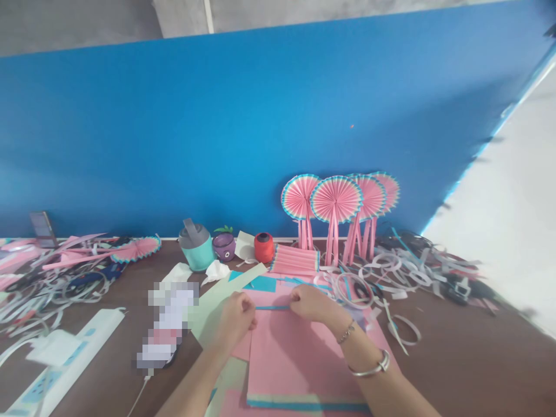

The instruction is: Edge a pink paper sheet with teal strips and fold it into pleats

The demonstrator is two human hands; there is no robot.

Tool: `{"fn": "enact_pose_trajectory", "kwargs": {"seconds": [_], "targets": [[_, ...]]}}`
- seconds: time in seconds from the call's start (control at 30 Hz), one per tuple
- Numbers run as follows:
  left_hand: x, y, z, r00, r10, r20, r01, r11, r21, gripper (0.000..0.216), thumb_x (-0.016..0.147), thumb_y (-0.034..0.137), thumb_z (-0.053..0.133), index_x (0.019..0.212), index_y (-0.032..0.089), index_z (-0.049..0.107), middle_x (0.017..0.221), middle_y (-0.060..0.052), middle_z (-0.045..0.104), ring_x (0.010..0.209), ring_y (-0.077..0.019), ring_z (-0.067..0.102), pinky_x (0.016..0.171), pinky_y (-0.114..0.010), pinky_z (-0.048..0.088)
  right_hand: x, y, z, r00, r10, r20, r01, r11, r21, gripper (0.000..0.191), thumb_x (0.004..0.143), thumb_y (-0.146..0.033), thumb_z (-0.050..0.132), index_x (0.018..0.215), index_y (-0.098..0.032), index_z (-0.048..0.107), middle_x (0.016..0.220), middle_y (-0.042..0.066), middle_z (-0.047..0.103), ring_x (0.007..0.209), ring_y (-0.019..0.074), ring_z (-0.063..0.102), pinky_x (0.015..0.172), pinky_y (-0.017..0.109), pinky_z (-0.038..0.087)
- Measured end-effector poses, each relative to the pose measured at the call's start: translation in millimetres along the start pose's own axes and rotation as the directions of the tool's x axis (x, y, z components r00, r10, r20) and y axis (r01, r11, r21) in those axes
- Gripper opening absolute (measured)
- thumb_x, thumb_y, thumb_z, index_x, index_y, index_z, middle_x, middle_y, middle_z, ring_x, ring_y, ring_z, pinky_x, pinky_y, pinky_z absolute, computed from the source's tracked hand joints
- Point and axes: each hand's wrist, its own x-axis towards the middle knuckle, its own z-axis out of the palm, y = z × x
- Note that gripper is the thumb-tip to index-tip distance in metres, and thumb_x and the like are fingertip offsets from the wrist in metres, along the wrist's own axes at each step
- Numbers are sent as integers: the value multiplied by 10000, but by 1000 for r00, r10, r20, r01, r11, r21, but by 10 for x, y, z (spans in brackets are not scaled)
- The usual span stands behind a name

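Observation:
A large pink paper sheet (pixel 299 353) with blue and pale edging lies before me, over other pink and pale green paper. My left hand (pixel 238 318) is closed, its curled fingers at the sheet's far left corner. My right hand (pixel 310 304) pinches at the far edge of the same sheet. Between the two hands runs a narrow blue strip (pixel 273 307) along that edge. The fingertips are partly hidden by the hands. Just beyond stands a pleated pink paper piece (pixel 295 260), near a blue paper piece (pixel 256 282).
Several round pink paper fans (pixel 336 200) lean against the blue partition (pixel 174 133). Tangled white strips (pixel 399 269) lie to the right. On the left are a phone (pixel 167 330), a power strip (pixel 73 365), a teal cup (pixel 197 249) and a red round object (pixel 264 248).

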Motion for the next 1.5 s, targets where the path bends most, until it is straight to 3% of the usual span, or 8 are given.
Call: {"fn": "enact_pose_trajectory", "kwargs": {"seconds": [0.23,0.53,1.1,1.5], "targets": [[42,-122,54,995,94,-45,-88,989,118,236,778,81,533,602,204,435,802,4,649,563,-97,629,541,-176,460,10,5,9,1000,-1,3,1,1000,-17,163,705,-112,525,555,-167,493,568,-27,428,569,107,373,534,263,208],[18,-55,47,988,138,-65,-116,959,258,272,770,43,523,574,209,436,685,19,585,602,-119,614,574,-191,419,-17,-27,2,1000,-14,-5,14,999,-52,156,700,-114,523,553,-165,531,557,-14,449,549,110,362,525,281,191],[-39,90,43,990,126,-68,-79,875,477,280,829,50,506,595,193,451,804,-10,585,666,-109,603,600,-206,396,-29,-38,4,1000,2,13,0,994,-111,180,736,-130,522,745,-140,702,770,76,689,652,146,539,538,259,264],[-76,173,42,991,120,-57,-68,826,559,260,815,14,496,618,183,496,829,-11,581,689,-106,591,607,-218,374,-9,-23,40,1000,28,3,-27,996,-88,201,751,-119,528,827,-134,713,846,102,707,702,158,574,542,250,273]]}}
